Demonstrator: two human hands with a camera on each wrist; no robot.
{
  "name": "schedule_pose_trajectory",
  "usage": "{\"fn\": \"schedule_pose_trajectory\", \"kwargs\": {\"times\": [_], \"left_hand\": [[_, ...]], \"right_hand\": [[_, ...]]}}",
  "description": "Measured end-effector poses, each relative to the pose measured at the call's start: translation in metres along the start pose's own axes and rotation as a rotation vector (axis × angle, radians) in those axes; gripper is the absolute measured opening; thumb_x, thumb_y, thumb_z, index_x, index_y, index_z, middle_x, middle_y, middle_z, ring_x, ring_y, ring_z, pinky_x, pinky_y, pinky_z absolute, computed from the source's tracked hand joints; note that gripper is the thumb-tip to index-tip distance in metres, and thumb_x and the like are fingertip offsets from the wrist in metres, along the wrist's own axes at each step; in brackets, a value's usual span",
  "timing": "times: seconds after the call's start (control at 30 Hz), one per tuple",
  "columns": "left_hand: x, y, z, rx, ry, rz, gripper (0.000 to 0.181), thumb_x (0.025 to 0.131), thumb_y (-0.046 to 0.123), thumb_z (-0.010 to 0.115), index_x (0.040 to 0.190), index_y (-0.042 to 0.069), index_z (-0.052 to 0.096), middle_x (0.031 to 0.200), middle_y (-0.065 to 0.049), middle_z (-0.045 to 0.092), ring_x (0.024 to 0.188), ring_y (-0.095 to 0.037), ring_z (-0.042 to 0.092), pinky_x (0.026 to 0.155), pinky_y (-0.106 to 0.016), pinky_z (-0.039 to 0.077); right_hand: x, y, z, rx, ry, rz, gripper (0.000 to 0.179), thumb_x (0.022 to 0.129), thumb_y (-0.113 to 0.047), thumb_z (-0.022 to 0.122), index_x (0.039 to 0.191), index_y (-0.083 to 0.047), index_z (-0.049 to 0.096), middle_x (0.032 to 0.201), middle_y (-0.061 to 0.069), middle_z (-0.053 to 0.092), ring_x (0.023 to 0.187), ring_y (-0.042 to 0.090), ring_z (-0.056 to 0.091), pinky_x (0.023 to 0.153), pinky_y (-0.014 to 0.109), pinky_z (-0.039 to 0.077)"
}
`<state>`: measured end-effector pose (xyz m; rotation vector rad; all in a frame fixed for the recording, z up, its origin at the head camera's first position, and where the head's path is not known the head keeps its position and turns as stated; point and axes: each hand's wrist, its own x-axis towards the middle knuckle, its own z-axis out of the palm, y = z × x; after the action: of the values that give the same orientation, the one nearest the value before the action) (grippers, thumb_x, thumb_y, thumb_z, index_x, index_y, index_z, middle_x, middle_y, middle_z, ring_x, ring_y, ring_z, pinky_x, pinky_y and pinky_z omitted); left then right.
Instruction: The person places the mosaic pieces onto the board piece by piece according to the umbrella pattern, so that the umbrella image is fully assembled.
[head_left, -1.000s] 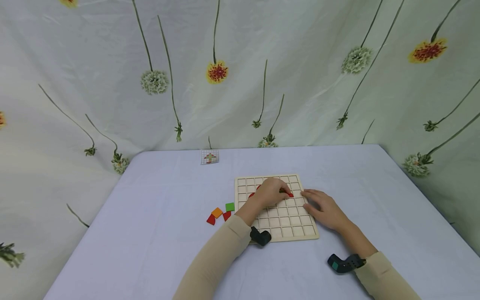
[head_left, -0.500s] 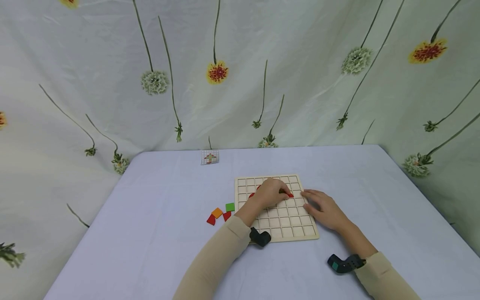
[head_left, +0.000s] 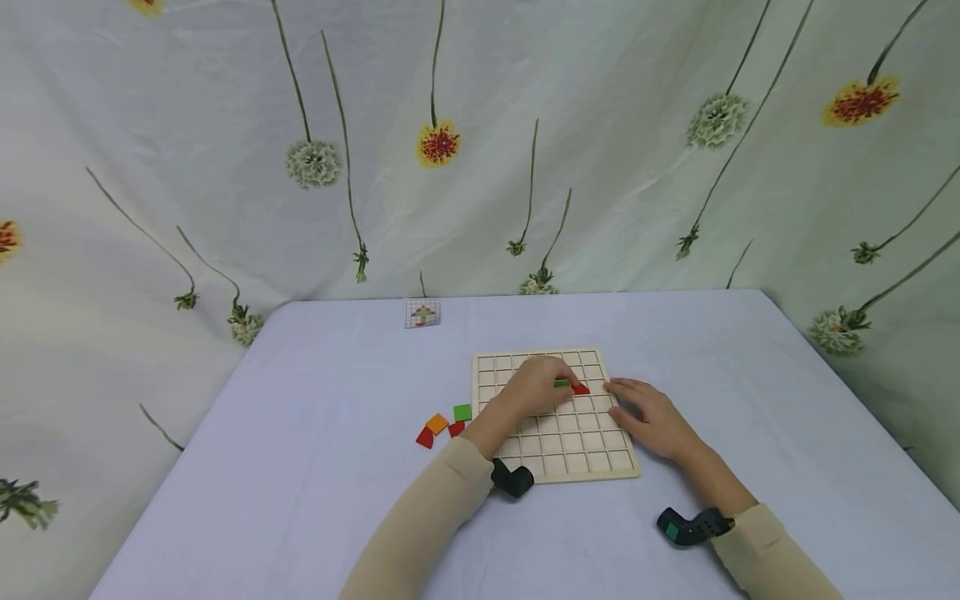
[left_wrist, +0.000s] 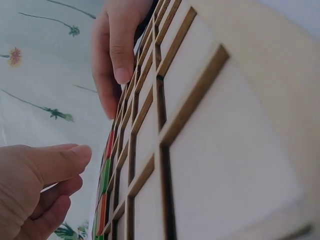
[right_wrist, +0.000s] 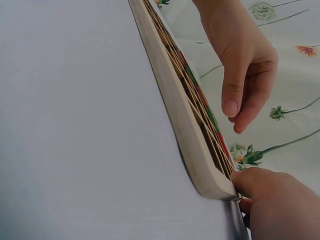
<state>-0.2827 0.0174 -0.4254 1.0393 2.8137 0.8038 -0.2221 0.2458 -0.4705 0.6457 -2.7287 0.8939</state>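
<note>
A square wooden grid board (head_left: 576,463) lies on the table. My left hand (head_left: 542,386) hovers over its far half with loosely curled fingers; the left wrist view shows nothing between thumb and fingertips. Below those fingertips a red piece with a curved edge (head_left: 581,388) and a green piece (head_left: 562,383) sit in grid cells. Red, green and orange pieces (left_wrist: 101,215) form a row there, which the left hand partly hides in the head view. My right hand (head_left: 651,417) touches the board's right edge with fairly straight, spread fingers and thumb.
Left of the board lie a loose green square (head_left: 462,412), an orange square (head_left: 437,424) and two red pieces (head_left: 425,437), one partly beside the left forearm. A small card with a gridded coloured picture (head_left: 422,312) is at the table's far edge, before a flowered cloth (head_left: 615,183).
My left hand has drawn back slightly leftward from the red piece, showing more of it and the green piece beside it. The right hand keeps its place at the board's edge.
</note>
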Motion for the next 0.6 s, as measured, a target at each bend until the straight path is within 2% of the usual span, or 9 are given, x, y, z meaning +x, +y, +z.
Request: {"fn": "schedule_pose_trajectory", "kwargs": {"times": [0.23,0.4,0.6], "left_hand": [[-0.016,-0.006,-0.008,-0.032,0.048,-0.003,0.014,0.091,0.015,0.070,0.104,0.012,0.076,0.107,0.001,0.070,0.106,-0.015,0.062,0.093,-0.029,0.046],[-0.032,-0.012,-0.016,-0.049,0.062,-0.029,0.019,0.091,0.017,0.070,0.109,0.011,0.074,0.109,0.000,0.070,0.106,-0.017,0.062,0.093,-0.032,0.047],[-0.046,-0.023,-0.022,-0.051,0.078,-0.059,0.019,0.091,0.017,0.070,0.109,0.011,0.074,0.110,-0.001,0.070,0.110,-0.019,0.061,0.095,-0.035,0.046]], "right_hand": [[0.000,0.000,0.001,0.002,0.001,0.012,0.042,0.097,-0.020,0.059,0.133,0.001,0.057,0.136,0.022,0.053,0.129,0.043,0.044,0.103,0.059,0.034],[0.000,-0.002,0.001,0.002,-0.004,0.029,0.042,0.097,-0.021,0.059,0.133,0.001,0.057,0.136,0.022,0.053,0.129,0.044,0.043,0.103,0.059,0.033],[-0.001,-0.001,0.002,-0.005,-0.001,0.030,0.043,0.096,-0.022,0.060,0.133,0.001,0.057,0.136,0.023,0.053,0.129,0.044,0.043,0.103,0.060,0.033]]}}
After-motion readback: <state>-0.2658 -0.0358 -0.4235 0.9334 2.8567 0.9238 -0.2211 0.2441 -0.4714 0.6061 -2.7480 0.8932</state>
